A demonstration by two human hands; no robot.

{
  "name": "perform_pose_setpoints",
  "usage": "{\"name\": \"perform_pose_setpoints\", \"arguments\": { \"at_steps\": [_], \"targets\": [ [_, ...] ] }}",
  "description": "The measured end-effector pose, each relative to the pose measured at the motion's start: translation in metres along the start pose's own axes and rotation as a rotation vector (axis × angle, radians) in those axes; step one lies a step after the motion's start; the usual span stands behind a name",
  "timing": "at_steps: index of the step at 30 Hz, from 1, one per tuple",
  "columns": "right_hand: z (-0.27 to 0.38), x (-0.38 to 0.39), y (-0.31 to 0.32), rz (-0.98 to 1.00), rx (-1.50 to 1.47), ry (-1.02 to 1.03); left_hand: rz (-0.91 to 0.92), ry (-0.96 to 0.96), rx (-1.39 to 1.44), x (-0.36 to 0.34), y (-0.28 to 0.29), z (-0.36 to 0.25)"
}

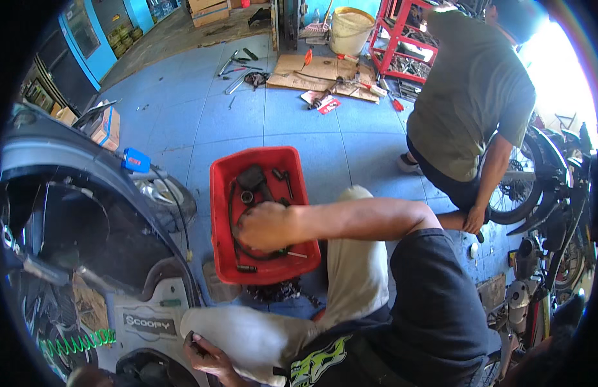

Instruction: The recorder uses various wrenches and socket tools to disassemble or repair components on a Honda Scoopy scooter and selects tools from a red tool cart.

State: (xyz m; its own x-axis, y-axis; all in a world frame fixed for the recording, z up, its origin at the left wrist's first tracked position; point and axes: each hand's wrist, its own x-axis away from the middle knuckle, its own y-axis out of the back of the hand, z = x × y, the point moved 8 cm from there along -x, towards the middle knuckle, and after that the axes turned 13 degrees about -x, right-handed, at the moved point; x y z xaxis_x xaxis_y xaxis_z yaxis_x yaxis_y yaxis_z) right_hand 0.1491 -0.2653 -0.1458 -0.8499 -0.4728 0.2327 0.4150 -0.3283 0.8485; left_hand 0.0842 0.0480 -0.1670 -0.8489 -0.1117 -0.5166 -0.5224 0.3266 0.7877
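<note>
My right hand [265, 227] reaches into a red plastic tub [222, 258], fingers curled down among a dark hose or cable loop [233, 216]; what they grip is hidden. Around it in the tub lie a dark power tool [253, 179], a small metal cylinder [247, 197], dark socket pieces [287, 184] and a thin pale rod [297, 255]. My left hand [205, 353] is low beside the pale step-through panel of a scooter [150, 303], its fingers closed on a small dark object [194, 338], too small to name.
A co-worker [466, 103] in olive stands at right, a hand [474, 219] low beside a motorcycle [537, 213]. Scooter bodywork [66, 219] fills the left. Cardboard [290, 71] with tools lies behind the tub, near a bucket [347, 32], a red tool cart [402, 42] and a box [105, 126].
</note>
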Motion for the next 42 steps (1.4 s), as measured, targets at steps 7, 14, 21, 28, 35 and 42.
{"name": "perform_pose_setpoints", "arguments": {
  "at_steps": [7, 14, 21, 28, 35, 42],
  "targets": [
    [-0.047, -0.004, -0.094, 0.257, -0.043, 0.086, 0.183, 0.009, -0.154, -0.028, -0.051, -0.024],
    [-0.082, -0.034, -0.072, 0.163, -0.194, -0.047, 0.662, -0.136, -0.310, -0.075, -0.109, -0.063],
    [-0.115, -0.010, -0.056, 0.062, -0.393, -0.316, 1.054, -0.549, -0.578, -0.082, -0.092, -0.132],
    [-0.078, 0.110, 0.015, -0.410, -0.787, -0.539, 1.443, -0.672, -0.528, -0.078, -0.041, -0.234],
    [-0.089, 0.246, 0.106, -0.216, -0.977, -0.798, 1.288, -0.749, -0.049, -0.141, -0.009, -0.464],
    [-0.190, 0.307, 0.257, -0.479, -0.773, -1.020, 0.933, -0.613, -0.079, -0.302, -0.006, -0.544]
  ]
}}
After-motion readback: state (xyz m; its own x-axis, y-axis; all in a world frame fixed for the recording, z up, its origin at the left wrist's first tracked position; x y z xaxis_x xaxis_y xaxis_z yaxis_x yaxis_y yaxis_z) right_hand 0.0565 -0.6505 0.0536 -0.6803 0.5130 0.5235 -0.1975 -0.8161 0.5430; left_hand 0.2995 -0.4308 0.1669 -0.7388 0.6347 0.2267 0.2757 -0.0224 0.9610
